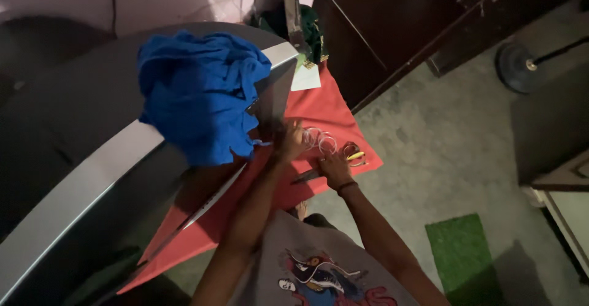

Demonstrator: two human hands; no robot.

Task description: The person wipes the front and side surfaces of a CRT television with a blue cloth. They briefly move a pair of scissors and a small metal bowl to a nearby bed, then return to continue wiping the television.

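Note:
A red cloth [319, 113] covers a small table below me. My left hand [293, 139] rests on it with fingers spread, its fingertips next to two clear rings [320, 140]. My right hand [334, 170] lies over the middle of a pair of scissors [307, 176]. The dark blades stick out to the left of the hand, and the yellow-trimmed handles [354, 156] show to its right. In the dim light I cannot tell whether the fingers close around the scissors. A dark band circles my right wrist.
A crumpled blue cloth [199, 94] is heaped on a grey curved surface [73, 189] to the left. A pale paper [305, 76] lies at the red cloth's far end. Concrete floor with a green mat [463, 251] lies to the right, dark wooden furniture [392, 24] behind.

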